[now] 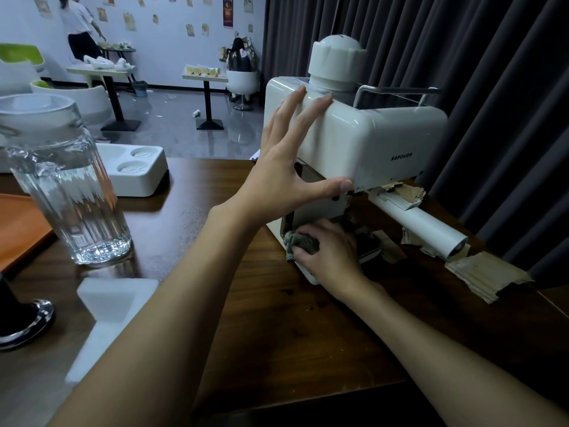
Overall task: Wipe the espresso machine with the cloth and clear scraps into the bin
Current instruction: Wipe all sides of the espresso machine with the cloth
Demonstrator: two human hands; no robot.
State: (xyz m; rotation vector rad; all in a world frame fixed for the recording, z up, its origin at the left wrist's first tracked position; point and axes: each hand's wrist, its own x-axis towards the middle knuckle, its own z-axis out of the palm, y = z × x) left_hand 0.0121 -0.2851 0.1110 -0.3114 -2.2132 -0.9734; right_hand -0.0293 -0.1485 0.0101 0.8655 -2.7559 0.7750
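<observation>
A cream espresso machine stands on the dark wooden table, right of centre. My left hand lies spread against its upper side, fingers straight, thumb along the lower edge. My right hand grips a grey cloth bunched against the machine's base, under the brew head. Torn brown cardboard scraps lie on the table right of the machine, with more scraps on a white cylinder. A small bin stands far back on the floor.
A tall clear glass jar stands at the left, near an orange tray. A white moulded tray sits behind it, white foam pieces in front. The white cylinder lies right of the machine. Dark curtains hang behind. A person stands far back.
</observation>
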